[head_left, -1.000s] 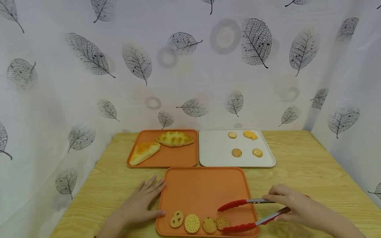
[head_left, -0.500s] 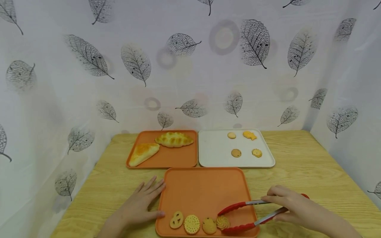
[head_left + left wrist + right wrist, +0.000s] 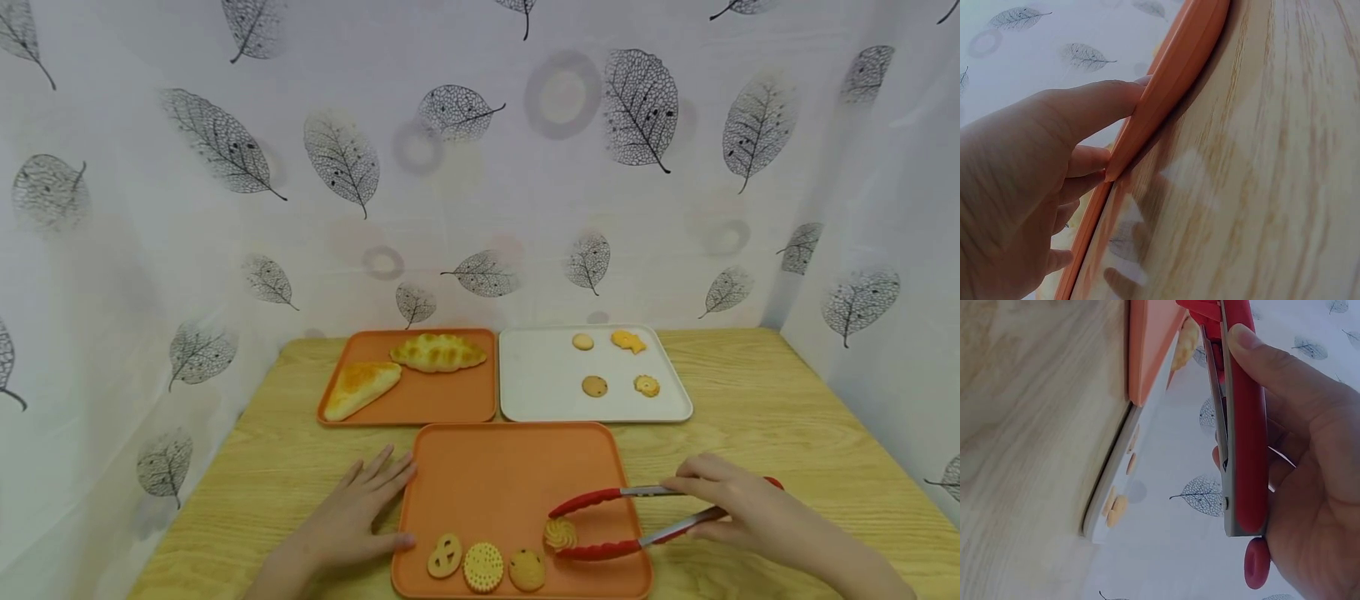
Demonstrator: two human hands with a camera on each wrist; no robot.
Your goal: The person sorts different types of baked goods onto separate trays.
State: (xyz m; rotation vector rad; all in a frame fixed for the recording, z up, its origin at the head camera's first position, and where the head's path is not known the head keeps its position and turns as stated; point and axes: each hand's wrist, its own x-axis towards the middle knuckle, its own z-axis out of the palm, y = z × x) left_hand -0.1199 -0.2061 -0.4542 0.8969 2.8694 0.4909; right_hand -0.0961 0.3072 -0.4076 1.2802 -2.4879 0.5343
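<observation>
My right hand (image 3: 738,504) grips red-tipped metal tongs (image 3: 1250,437), its thumb along one red handle in the right wrist view. Between the tongs' red tips is a round swirl cookie (image 3: 560,534), over the front right of the near orange tray (image 3: 517,475). A pretzel cookie (image 3: 445,556), a dotted round cookie (image 3: 483,567) and a plain round cookie (image 3: 527,570) lie in a row along that tray's front. My left hand (image 3: 348,517) has its fingers spread and touches the tray's left rim; the left wrist view shows its thumb and fingertips against the rim (image 3: 1179,69).
Behind stands another orange tray (image 3: 450,400) with a triangular bread (image 3: 363,388) and a ridged bread (image 3: 438,353). Beside it a white tray (image 3: 536,383) bears several small cookies, one fish-shaped (image 3: 627,341). Leaf-patterned curtain (image 3: 480,183) borders the wooden table (image 3: 757,400).
The tongs' tips have closed in on the swirl cookie and shifted it away from the tray's front edge, off the row. My left hand keeps its place at the rim.
</observation>
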